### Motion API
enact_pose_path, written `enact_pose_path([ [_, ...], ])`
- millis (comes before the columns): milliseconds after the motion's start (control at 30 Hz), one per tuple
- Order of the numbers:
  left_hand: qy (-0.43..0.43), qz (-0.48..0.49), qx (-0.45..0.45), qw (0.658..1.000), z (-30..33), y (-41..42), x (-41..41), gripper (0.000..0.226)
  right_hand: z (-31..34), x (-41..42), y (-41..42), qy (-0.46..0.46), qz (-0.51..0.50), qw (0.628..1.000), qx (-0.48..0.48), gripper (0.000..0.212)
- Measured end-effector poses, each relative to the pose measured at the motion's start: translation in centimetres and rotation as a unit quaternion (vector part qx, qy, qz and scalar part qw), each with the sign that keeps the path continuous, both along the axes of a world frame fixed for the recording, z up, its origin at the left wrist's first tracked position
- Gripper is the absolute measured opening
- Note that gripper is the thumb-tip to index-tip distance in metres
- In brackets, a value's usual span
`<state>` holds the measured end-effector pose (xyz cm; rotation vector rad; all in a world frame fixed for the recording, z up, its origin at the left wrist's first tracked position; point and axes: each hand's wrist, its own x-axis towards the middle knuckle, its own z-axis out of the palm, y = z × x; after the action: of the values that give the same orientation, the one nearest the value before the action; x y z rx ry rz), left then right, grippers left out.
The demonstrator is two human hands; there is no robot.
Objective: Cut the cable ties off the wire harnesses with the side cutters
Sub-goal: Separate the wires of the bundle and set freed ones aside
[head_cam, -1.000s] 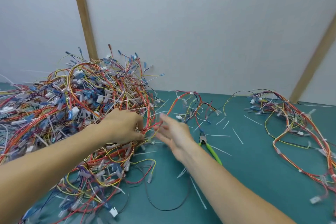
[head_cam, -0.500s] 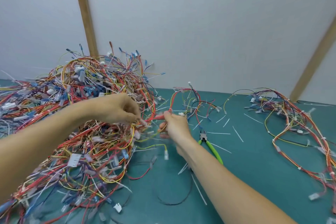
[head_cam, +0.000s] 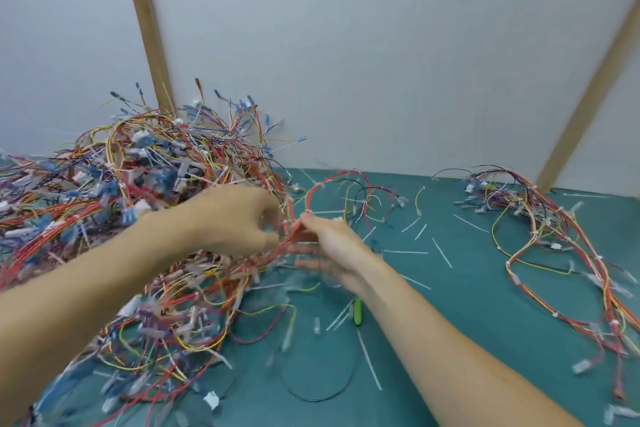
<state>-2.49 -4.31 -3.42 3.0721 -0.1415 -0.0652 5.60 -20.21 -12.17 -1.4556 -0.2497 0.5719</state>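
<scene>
The big tangled heap of red, yellow, blue and white wire harnesses (head_cam: 138,218) fills the left half of the frame on the teal-covered desk (head_cam: 467,322). One heap there; one smaller, looser bundle of multicoloured harnesses (head_cam: 554,243) at the right edge. The risk, as I judge it: pulling one harness free could drag its neighbours along, since connectors snag on loops, and the heap could spill toward the lower left.

Two hands meet at frame centre. The left hand (head_cam: 239,222) has its fingers curled into the heap's edge, gripping red wires. The right hand (head_cam: 332,246) pinches a red wire strand (head_cam: 311,198) at its upper fingertips; its lower fingers are blurred, apparently spread.

One pair of green-handled side cutters (head_cam: 357,312) lies on the desk under the right forearm, mostly hidden. The wrist could knock it, or loose wires bury it.

Roughly a dozen cut white cable-tie strips (head_cam: 441,252) lie scattered centre-right; blur prevents an exact count.
</scene>
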Motion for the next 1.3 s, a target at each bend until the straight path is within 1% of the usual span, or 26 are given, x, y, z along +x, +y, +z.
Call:
enact_pose_path([
  [33,0.007,-0.01,0.022,1.0,-0.5,-0.5,0.1,0.036,-0.1,-0.1,-0.2,0.002,0.007,1.0,0.004,0.032],
  [67,0.015,-0.016,0.047,0.999,-1.0,-1.0,0.3,0.034,-0.2,0.1,-0.3,-0.001,-0.015,1.0,0.015,0.031],
  [100,0.016,-0.018,0.08,0.997,-1.6,-1.2,0.5,0.028,-0.1,0.3,-0.2,-0.002,-0.056,0.998,0.029,0.03],
  [167,-0.018,-0.011,0.139,0.99,-2.1,-1.4,0.7,0.013,-0.1,0.4,-0.1,0.004,-0.123,0.991,0.042,0.027],
  [200,-0.035,-0.014,0.159,0.986,-2.1,-1.4,0.6,0.012,-0.3,0.3,0.1,0.009,-0.143,0.989,0.04,0.026],
  [267,-0.066,-0.038,0.185,0.98,-1.7,-1.4,0.2,0.017,-0.8,-0.2,0.6,0.027,-0.143,0.989,0.023,0.025],
  [333,-0.067,-0.05,0.179,0.98,-1.0,-0.8,-0.5,0.016,-1.1,-0.7,1.2,0.068,-0.115,0.991,0.014,0.026],
  [400,-0.034,-0.033,0.171,0.984,-0.4,0.1,-0.9,0.012,-0.8,-0.9,1.7,0.098,-0.098,0.99,0.029,0.025],
  [467,-0.007,-0.014,0.164,0.986,-0.6,1.1,-0.9,0.012,0.0,-0.9,2.1,0.096,-0.107,0.988,0.053,0.022],
  [533,0.006,-0.007,0.145,0.989,-1.6,1.8,-0.6,0.011,0.6,-0.9,2.2,0.076,-0.111,0.99,0.05,0.02],
  [600,-0.012,-0.01,0.12,0.993,-2.8,2.0,-0.3,0.01,0.7,-1.2,2.0,0.052,-0.089,0.994,0.021,0.017],
  [700,-0.067,-0.005,0.015,0.998,-3.9,1.8,-0.1,0.009,0.1,-1.8,1.7,0.028,-0.01,0.999,-0.025,0.012],
  [733,-0.078,-0.01,0.006,0.997,-4.2,1.7,-0.1,0.008,-0.2,-1.9,1.7,0.025,0.009,0.999,-0.032,0.012],
  [767,-0.082,-0.014,0.016,0.996,-4.4,1.5,-0.1,0.008,-0.3,-2.0,1.7,0.025,0.018,0.999,-0.037,0.012],
  [833,-0.084,0.001,0.065,0.994,-4.9,1.2,0.1,0.011,-0.4,-2.0,1.8,0.024,0.01,0.999,-0.037,0.012],
  [900,-0.103,0.042,0.141,0.984,-5.2,1.0,0.4,0.01,-0.5,-1.9,2.0,0.0,-0.017,0.999,-0.036,0.012],
  [967,-0.11,0.094,0.22,0.965,-5.3,1.3,0.7,0.005,-0.4,-1.9,2.2,-0.016,-0.037,0.999,-0.015,0.012],
  [1000,-0.101,0.12,0.242,0.958,-5.3,1.5,0.8,0.008,-0.2,-1.9,2.2,-0.018,-0.048,0.999,0.004,0.012],
  [1067,-0.086,0.145,0.266,0.949,-5.5,2.0,0.6,0.025,0.3,-1.4,2.0,-0.02,-0.096,0.993,0.058,0.013],
  [1133,-0.118,0.103,0.289,0.944,-5.5,2.1,0.6,0.037,0.8,-0.8,1.7,-0.05,-0.141,0.985,0.087,0.021],
  [1167,-0.145,0.062,0.273,0.949,-5.6,1.8,0.6,0.04,1.0,-0.6,1.6,-0.077,-0.144,0.984,0.07,0.025],
  [1200,-0.161,0.015,0.234,0.959,-5.7,1.4,0.5,0.038,0.9,-0.5,1.6,-0.105,-0.13,0.986,0.027,0.027],
  [1233,-0.153,-0.016,0.175,0.972,-5.8,0.8,0.4,0.032,0.7,-0.6,1.7,-0.124,-0.108,0.986,-0.019,0.028],
  [1267,-0.132,-0.026,0.111,0.985,-5.8,0.3,0.3,0.03,0.4,-0.6,1.8,-0.129,-0.097,0.986,-0.047,0.029],
  [1300,-0.094,-0.011,0.067,0.993,-5.8,-0.2,0.3,0.031,0.2,-0.5,1.8,-0.126,-0.107,0.985,-0.051,0.029],
])
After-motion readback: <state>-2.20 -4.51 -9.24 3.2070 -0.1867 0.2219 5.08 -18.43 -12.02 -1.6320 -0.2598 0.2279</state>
